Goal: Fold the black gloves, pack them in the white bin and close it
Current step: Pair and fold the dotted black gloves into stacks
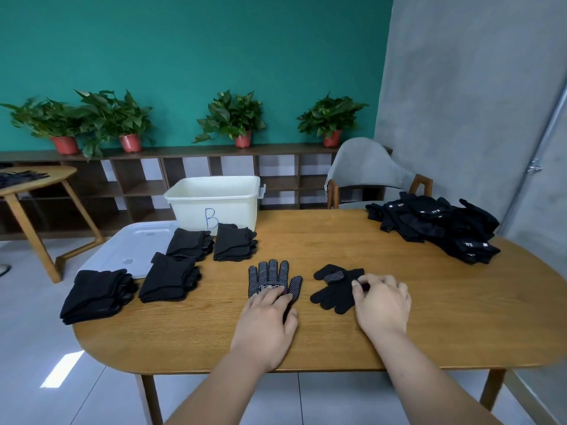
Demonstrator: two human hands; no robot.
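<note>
On desk (337, 246), front centre, lying apart: dotted glove (271, 277), held down at cuff by left hand (270, 305), fingers flat; second glove (334, 289), cuff edge pinched by right hand (382, 302). Knit; likely light, limp; take by cuff. Far side: white bin (214, 200), lidless.
</note>
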